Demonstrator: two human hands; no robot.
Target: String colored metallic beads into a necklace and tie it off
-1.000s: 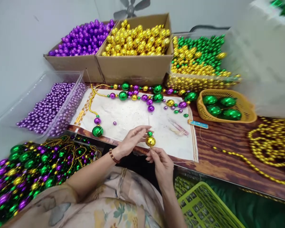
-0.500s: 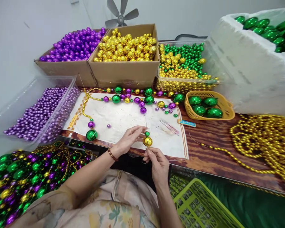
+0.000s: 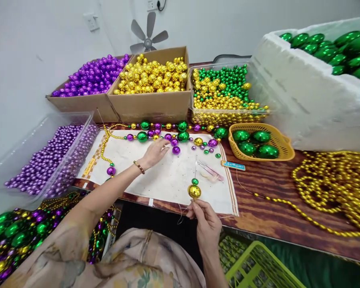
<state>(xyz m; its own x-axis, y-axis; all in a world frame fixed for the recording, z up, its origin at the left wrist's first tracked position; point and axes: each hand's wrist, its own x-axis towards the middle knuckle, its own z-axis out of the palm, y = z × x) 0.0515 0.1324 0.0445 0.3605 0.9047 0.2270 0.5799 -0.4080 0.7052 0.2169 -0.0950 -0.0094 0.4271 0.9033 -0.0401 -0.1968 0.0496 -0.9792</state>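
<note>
My right hand (image 3: 206, 222) is closed in a pinch just below a gold bead (image 3: 194, 191), at the front edge of the cloth. A small green bead (image 3: 195, 181) sits on top of the gold one. Both are on an upright needle (image 3: 196, 165), whose tip rises above them. Thin thread (image 3: 180, 214) trails beside the pinching fingers. My left hand (image 3: 156, 155) reaches over the white cloth (image 3: 168, 182) with its fingers stretched out, close to loose purple beads (image 3: 175, 150). Whether its fingertips touch a bead I cannot tell.
Strung beads (image 3: 142, 137) lie along the cloth's back. Boxes of purple (image 3: 85, 103) and gold beads (image 3: 150, 107) stand behind. A yellow basket (image 3: 283, 141) holds large green beads. Tweezers (image 3: 210, 171) lie on the cloth; gold bead strands (image 3: 327, 188) lie at right.
My left hand has left the needle tip and moved away and to the left, toward the purple beads. My right hand still holds the beaded needle. The view has tilted up slightly.
</note>
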